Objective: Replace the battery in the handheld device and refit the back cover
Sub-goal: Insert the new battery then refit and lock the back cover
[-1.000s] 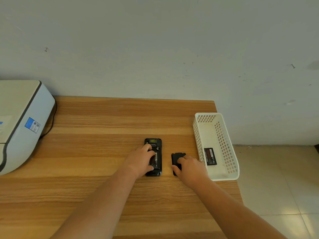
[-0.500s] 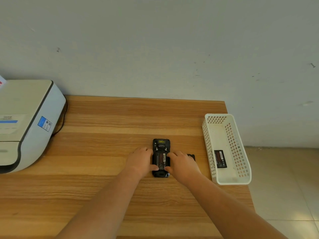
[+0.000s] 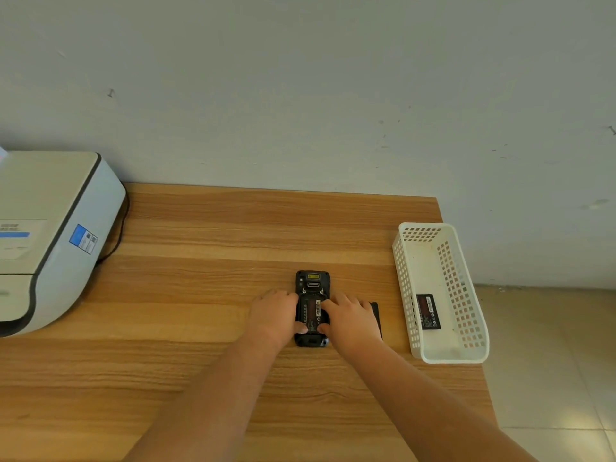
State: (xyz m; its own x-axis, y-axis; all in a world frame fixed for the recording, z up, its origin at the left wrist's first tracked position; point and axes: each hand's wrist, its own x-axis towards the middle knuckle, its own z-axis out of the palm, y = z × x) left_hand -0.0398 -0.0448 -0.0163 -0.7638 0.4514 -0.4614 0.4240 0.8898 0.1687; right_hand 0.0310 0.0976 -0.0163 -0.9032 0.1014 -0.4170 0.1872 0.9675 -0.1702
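The handheld device [image 3: 312,308] lies face down mid-table, its battery [image 3: 311,311] exposed in the bay. Left hand [image 3: 275,316] and right hand [image 3: 351,320] flank it, spread fingers pressing the battery, apparently seating it. Next, the back cover [image 3: 376,315], just right, needs aligning.

The black device [image 3: 312,307] lies face down, battery [image 3: 310,311] showing inside. The back cover [image 3: 376,316], mostly hidden, maybe lies flat beside it.

Basket [image 3: 413,328] blocks rt, printer [image 3: 50,241] left; table [image 3: 206,281] btwn open.
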